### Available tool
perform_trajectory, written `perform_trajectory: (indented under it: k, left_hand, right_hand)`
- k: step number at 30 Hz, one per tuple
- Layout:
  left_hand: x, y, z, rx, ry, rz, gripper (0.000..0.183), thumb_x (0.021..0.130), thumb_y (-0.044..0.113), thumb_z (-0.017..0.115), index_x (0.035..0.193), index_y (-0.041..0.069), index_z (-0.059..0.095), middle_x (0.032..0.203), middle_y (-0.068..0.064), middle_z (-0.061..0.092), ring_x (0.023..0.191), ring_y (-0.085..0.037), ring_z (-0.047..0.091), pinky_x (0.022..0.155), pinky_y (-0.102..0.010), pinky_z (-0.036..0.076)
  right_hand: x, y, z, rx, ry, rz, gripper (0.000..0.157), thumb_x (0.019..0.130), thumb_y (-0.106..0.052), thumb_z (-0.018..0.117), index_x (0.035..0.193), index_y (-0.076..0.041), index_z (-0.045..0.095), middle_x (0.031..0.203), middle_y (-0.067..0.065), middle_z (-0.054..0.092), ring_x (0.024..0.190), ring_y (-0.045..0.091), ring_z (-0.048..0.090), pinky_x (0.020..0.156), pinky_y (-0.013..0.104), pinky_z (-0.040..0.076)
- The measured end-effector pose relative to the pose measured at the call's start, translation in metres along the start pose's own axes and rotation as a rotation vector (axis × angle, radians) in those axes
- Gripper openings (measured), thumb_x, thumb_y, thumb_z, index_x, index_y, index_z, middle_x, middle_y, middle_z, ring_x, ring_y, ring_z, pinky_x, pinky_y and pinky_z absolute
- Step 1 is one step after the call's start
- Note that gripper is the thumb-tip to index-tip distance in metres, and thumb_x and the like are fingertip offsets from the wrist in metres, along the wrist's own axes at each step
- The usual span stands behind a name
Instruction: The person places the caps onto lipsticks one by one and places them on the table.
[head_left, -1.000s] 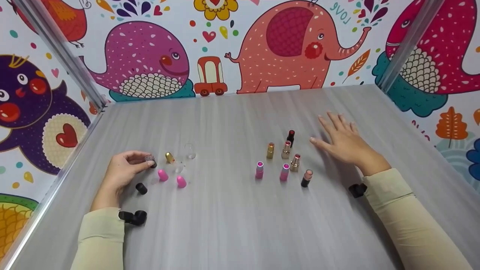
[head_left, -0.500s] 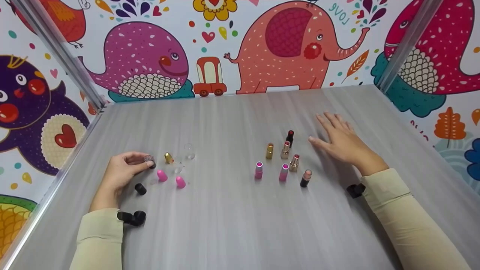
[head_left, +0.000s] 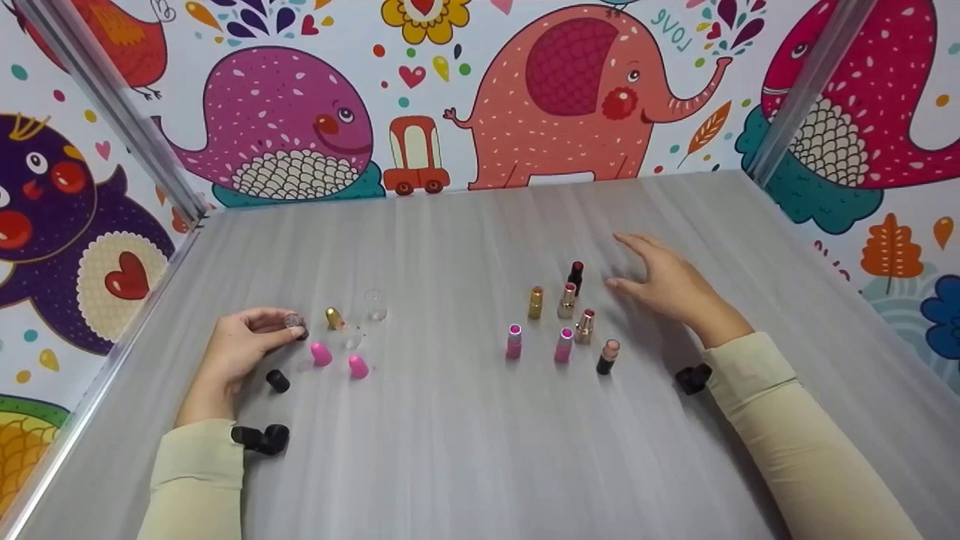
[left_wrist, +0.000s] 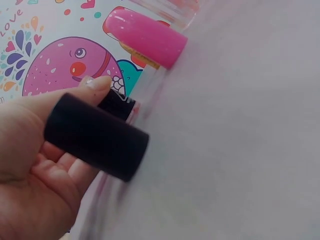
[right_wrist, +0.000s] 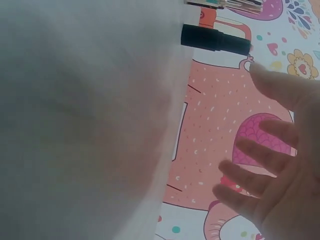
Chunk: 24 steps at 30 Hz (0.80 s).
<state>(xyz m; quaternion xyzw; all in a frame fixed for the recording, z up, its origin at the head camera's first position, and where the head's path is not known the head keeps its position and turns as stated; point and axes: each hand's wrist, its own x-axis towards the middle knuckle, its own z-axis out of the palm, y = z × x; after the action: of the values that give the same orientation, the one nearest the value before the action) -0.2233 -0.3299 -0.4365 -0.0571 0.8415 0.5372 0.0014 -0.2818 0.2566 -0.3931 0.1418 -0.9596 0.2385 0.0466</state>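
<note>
My left hand (head_left: 244, 341) pinches a glittery dark cap (head_left: 295, 322) between thumb and fingers, low over the table at the left. Around it are a black cap (head_left: 278, 381), two pink caps (head_left: 321, 354), a gold cap (head_left: 334, 318) and clear caps (head_left: 376, 307). In the left wrist view the black cap (left_wrist: 95, 137) partly covers the pinched one. On the right, my right hand (head_left: 667, 289) holds nothing, its fingers extended beside a black lipstick (head_left: 576, 277) with a dark red tip. The right wrist view shows that lipstick (right_wrist: 215, 39) near the thumb, apart from it.
Several uncapped lipsticks stand upright at centre right: a gold one (head_left: 535, 303), two rose-gold ones (head_left: 584, 328), two pink ones (head_left: 514, 343) and a black one with a nude tip (head_left: 608, 358). Patterned panels (head_left: 420, 82) wall the grey table (head_left: 442, 450) at back and sides.
My right hand has shifted left toward the black lipstick, and its spread fingers have drawn together and turned more sideways. The left hand keeps its pinch on the glittery cap.
</note>
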Motion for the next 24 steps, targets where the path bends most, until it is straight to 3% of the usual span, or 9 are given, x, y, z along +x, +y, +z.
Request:
perform_trajectory:
  k: [6, 11, 14, 24]
  left_hand:
    - [0.000, -0.001, 0.000, -0.026, -0.005, -0.007, 0.057, 0.075, 0.030, 0.081, 0.118, -0.003, 0.061, 0.099, 0.008, 0.071, 0.091, 0.000, 0.065, 0.078, -0.015, 0.051]
    - [0.000, 0.000, 0.000, -0.010, -0.003, -0.016, 0.058, 0.075, 0.033, 0.080, 0.118, -0.001, 0.062, 0.101, 0.006, 0.070, 0.091, -0.001, 0.065, 0.078, -0.015, 0.051]
    - [0.000, 0.001, -0.001, -0.002, -0.002, -0.016, 0.058, 0.075, 0.034, 0.080, 0.118, -0.001, 0.062, 0.101, 0.005, 0.070, 0.092, -0.001, 0.064, 0.078, -0.014, 0.051]
    - [0.000, -0.001, 0.000, -0.023, 0.000, -0.010, 0.057, 0.075, 0.031, 0.081, 0.117, -0.001, 0.062, 0.097, 0.009, 0.070, 0.091, 0.000, 0.064, 0.078, -0.014, 0.050]
  right_hand:
    - [0.008, -0.004, 0.008, 0.155, -0.025, 0.027, 0.065, 0.083, -0.028, 0.075, 0.140, -0.015, 0.047, 0.135, 0.009, 0.053, 0.121, 0.029, 0.052, 0.098, 0.050, 0.044]
    - [0.014, -0.003, 0.015, 0.241, -0.055, -0.002, 0.053, 0.082, -0.022, 0.076, 0.129, -0.007, 0.058, 0.127, 0.012, 0.060, 0.111, 0.031, 0.060, 0.092, 0.047, 0.049]
    - [0.019, -0.001, 0.019, 0.296, -0.066, -0.018, 0.048, 0.081, -0.020, 0.077, 0.123, -0.003, 0.062, 0.120, 0.015, 0.064, 0.107, 0.030, 0.063, 0.090, 0.045, 0.051]
    - [0.025, 0.003, 0.028, 0.409, -0.118, 0.022, 0.043, 0.081, -0.026, 0.077, 0.118, -0.008, 0.066, 0.112, 0.010, 0.069, 0.105, 0.024, 0.064, 0.093, 0.042, 0.049]
